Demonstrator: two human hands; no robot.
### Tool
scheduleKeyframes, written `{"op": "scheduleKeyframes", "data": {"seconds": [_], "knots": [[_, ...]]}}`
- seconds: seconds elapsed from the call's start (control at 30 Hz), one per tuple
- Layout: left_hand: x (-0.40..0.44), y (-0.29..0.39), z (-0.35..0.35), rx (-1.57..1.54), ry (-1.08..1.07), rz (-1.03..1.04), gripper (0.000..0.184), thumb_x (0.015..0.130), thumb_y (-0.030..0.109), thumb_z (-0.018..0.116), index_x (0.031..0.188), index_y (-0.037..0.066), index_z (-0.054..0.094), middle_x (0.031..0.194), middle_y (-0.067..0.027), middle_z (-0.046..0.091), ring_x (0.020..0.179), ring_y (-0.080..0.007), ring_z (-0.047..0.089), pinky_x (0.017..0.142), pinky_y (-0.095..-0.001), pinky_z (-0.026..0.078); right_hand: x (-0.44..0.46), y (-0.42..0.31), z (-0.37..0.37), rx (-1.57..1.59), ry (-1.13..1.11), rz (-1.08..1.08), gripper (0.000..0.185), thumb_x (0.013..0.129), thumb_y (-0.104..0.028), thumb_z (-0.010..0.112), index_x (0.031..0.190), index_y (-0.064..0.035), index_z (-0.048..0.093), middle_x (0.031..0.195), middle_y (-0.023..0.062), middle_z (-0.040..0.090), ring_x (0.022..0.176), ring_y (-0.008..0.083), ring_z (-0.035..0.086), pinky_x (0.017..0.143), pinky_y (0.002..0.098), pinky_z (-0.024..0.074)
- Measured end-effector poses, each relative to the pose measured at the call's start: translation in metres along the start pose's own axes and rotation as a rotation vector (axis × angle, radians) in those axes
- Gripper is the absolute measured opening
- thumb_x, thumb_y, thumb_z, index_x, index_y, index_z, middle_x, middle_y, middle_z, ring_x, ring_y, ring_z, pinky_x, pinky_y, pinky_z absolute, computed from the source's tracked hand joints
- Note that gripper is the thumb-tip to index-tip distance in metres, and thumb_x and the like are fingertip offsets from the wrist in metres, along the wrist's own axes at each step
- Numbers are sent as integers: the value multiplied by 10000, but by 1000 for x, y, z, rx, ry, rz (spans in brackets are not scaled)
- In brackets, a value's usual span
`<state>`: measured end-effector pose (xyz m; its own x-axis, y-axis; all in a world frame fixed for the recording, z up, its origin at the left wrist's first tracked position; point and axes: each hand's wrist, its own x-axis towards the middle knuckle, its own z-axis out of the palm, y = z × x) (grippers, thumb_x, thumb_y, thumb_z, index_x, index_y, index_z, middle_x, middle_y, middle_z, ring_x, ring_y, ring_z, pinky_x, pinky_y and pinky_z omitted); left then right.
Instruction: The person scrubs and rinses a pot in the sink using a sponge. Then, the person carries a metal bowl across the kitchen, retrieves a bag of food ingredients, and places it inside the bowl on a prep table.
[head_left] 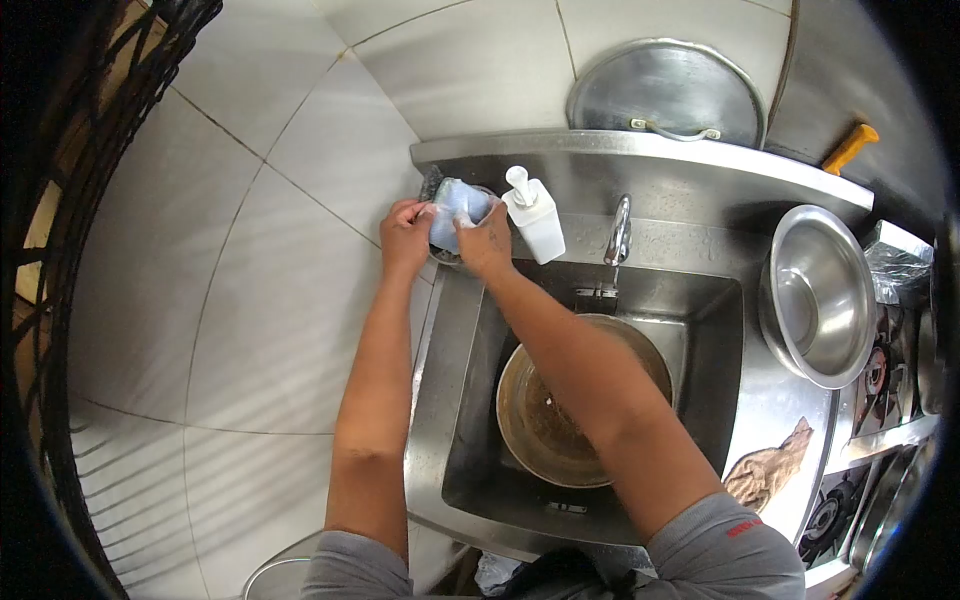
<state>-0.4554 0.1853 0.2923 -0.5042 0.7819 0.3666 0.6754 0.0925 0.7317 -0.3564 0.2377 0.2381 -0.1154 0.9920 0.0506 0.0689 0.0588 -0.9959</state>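
At the back left corner of the sink, a soft, light blue cloth or sponge (462, 200) sits in or over a round container (446, 257), mostly covered by my hands. My left hand (404, 238) pinches the left edge of the blue piece, fingers closed. From the right, my right hand (486, 240) grips it with the thumb pressed on top. A dark scrubber (431, 184) shows just behind. Right beside my right hand stands a white pump bottle (538, 222).
The steel sink (708, 400) holds a large, round, brownish pan (520, 430) under the faucet (619, 232). A steel bowl (820, 300) and a brown rag (768, 468) lie on the right counter, near stove burners (828, 515). A metal lid (668, 92) leans against the tiled wall.
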Motion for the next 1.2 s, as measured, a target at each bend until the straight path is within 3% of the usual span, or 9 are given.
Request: {"op": "scheduleKeyframes", "data": {"seconds": [0.2, 0.57, 0.73, 0.83, 0.9, 0.97, 1.03, 1.17, 1.2], "knots": [[7, -36, 27, 46, 136, -114, 256, 819, 195, 666, 954, -22, 689, 1048, -125, 596, 886, -222, 603, 791, -304, 467, -23, 1, -2, 158, 118, -9, 538, 760, -190, 678, 1193, 16, 434, 1102, 212, 561, 1046, 339, 556, 915, 388, 420], [25, -25, 16, 310, 333, 541, 209, 762, -11, 602, 937, 55, 695, 1052, -139, 570, 910, -269, 590, 767, -326, 492, -45, 25, -65, 308, -1, -72, 363, 786, -139, 651, 1090, 1, 509, 1006, 163, 595, 923, 274, 580, 843, 366, 440], [-15, 17, 12, -53, 371, 233, 176, 774, -39, 587, 903, 15, 694, 1027, -85, 564, 859, -169, 582, 703, -265, 477, -51, 41, -104, 1021, -232, 125, 428, 825, -124, 587, 1205, 47, 489, 985, 68, 601, 922, 173, 568, 833, 286, 435], [-90, 28, 35, -328, 183, 53, 150, 773, -68, 576, 865, -6, 677, 1013, -40, 556, 830, -105, 563, 682, -232, 449, -66, 32, -122, 780, -168, 64, 468, 830, -178, 595, 1229, 40, 481, 1061, 113, 582, 952, 208, 558, 867, 309, 426], [-142, 20, 59, -592, 69, -97, 140, 765, -78, 572, 833, -2, 668, 991, -30, 570, 827, -105, 563, 688, -225, 442, -74, 45, -137, -114, -154, -321, 566, 836, -252, 611, 1289, 26, 417, 1196, 181, 520, 1047, 271, 534, 924, 344, 406], [-188, 17, 68, -507, 10, -242, 134, 761, -81, 563, 828, 0, 647, 922, -6, 600, 800, -90, 553, 697, -223, 440, -98, 50, -150, 166, -343, -121, 693, 819, -333, 646, 1344, -3, 336, 1302, 227, 436, 1145, 325, 489, 979, 368, 374], [-224, 6, 88, -644, -11, -345, 165, 746, -87, 539, 853, -18, 643, 883, 2, 610, 708, -60, 518, 633, -216, 419, -118, 75, -160, -29, -278, -211, 778, 764, -367, 716, 1349, -27, 332, 1293, 231, 457, 1188, 328, 474, 1001, 359, 364], [-284, -25, 91, -456, -263, -382, 225, 791, -31, 586, 1008, -11, 641, 800, -10, 641, 741, -79, 585, 701, -216, 462, -149, 134, -209, -178, -503, 83, 726, 766, -366, 720, 1341, -68, 392, 1320, 168, 471, 1214, 289, 471, 1024, 355, 356], [-297, -48, 91, -324, -291, -439, 356, 804, 76, 639, 1139, -29, 579, 963, -105, 642, 905, -163, 617, 817, -281, 480, -160, 167, -217, -343, -538, 154, 703, 790, -377, 690, 1361, -106, 383, 1321, 143, 483, 1225, 281, 466, 1038, 357, 350]]}}
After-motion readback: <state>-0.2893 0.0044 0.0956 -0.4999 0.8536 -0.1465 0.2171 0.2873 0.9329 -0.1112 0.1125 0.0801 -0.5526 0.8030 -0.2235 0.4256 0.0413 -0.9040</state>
